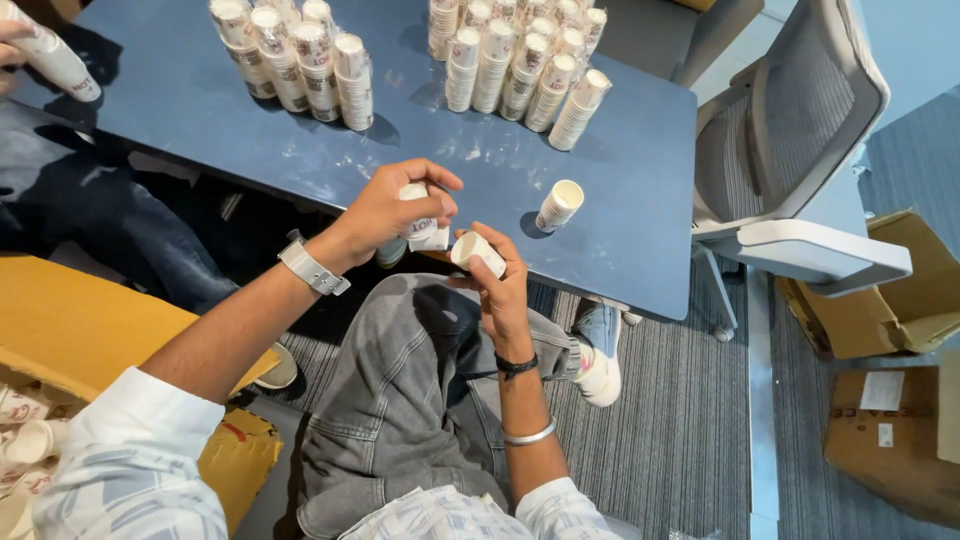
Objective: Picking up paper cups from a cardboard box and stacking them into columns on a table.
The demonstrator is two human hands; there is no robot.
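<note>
Your left hand (385, 205), with a grey watch strap (313, 268) on its wrist, sits just over the near edge of the blue rectangular worktop (640, 170). Its fingers are curled and pinching a short stack of white paper cups with printed sides (418, 228), thumb on top and the other fingers wrapped round the cups. Your right hand (503, 290) is right beside it, slightly nearer to you, below the worktop's near edge and above your grey denim knee (400, 380). Its fingers are closed round a single white paper cup (476, 251) lying on its side, the open mouth turned towards the stack in your left hand; the two lots of cups are close but you cannot tell whether they touch. A black band and a silver bangle (529, 435) sit on that wrist.

On the worktop, near its near right corner, one lone white paper cup (559, 204) stands tilted, apart from both hands. Along the far edge stand two clusters of tall wrapped cup stacks: one towards the far left (295, 58), a larger one at the far middle (520, 60). Another person's hand (12, 45) at the far left corner holds a cup stack. A grey mesh office chair (800, 150) stands off the right edge, with brown cardboard boxes (890, 400) on the floor beyond it.
</note>
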